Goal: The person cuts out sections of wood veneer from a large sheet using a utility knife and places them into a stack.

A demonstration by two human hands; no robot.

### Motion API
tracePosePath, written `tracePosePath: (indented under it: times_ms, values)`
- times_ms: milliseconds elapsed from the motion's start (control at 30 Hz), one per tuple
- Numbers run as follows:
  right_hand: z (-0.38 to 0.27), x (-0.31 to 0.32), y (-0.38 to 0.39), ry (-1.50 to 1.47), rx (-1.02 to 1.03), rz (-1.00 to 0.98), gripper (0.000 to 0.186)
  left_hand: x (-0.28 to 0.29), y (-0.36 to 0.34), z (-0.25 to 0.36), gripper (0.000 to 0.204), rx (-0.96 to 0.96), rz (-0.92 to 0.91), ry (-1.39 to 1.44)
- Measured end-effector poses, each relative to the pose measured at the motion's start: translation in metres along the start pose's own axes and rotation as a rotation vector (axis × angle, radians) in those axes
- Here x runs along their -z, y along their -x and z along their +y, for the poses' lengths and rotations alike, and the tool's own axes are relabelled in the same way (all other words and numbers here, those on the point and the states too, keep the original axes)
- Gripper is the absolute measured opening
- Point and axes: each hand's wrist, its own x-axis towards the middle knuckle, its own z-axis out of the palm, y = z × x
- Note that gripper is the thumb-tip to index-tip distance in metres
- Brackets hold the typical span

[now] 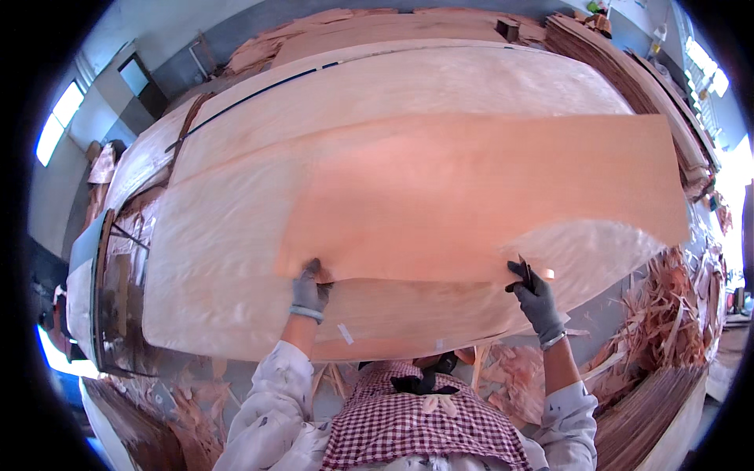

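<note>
Pale broad work surface (220, 259): runs under and beyond both hands, bare to the left of the left hand and in a strip on the near side of both.

Orange-brown veneer sheet (471, 188): lies over the pale surface, reaching from the left hand to well right of the right hand. Judged partly placed: most is spread; the near edge, bowing away to the right of the right hand, seems left to settle. No fastening can be made out along it.

Veneer stack (628, 86): far right, beyond the right hand; its edge bounds movement there.

Scrap heap (660, 314): to the right of the right hand, off the surface.

Left hand (312, 289), grey glove: closed narrowly on the sheet's near-left corner.

Right hand (538, 302), grey glove: at the near edge, fingers partly curled; whether it pinches the sheet, cannot tell.

Dark slim item (524, 271): among the right fingers, kind unclear.

Pale ring-like piece (548, 274): just beside the right fingers, perhaps tape.
</note>
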Motion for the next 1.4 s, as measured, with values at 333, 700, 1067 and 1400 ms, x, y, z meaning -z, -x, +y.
tracePosePath:
  times_ms: [333, 700, 1067, 1400]
  values:
    - [0.041, 0.045, -0.015, -0.124, -0.045, -0.142, 0.049, 0.016, 0.014, -0.036, 0.007, -0.045, 0.344, -0.322]
    - [-0.012, 0.041, 0.014, -0.16, -0.309, -0.506, 0.052, 0.034, 0.005, -0.032, 0.004, 0.054, 0.258, -0.032]
    - [-0.119, 0.02, -0.044, 0.091, 0.21, -0.375, 0.032, -0.084, 0.019, 0.116, 0.044, -0.541, -0.043, -0.775]
    - [-0.236, -0.104, -0.165, 0.131, 0.834, -0.349, 0.079, -0.128, 0.106, 0.271, 0.043, -0.684, -0.241, -0.343]
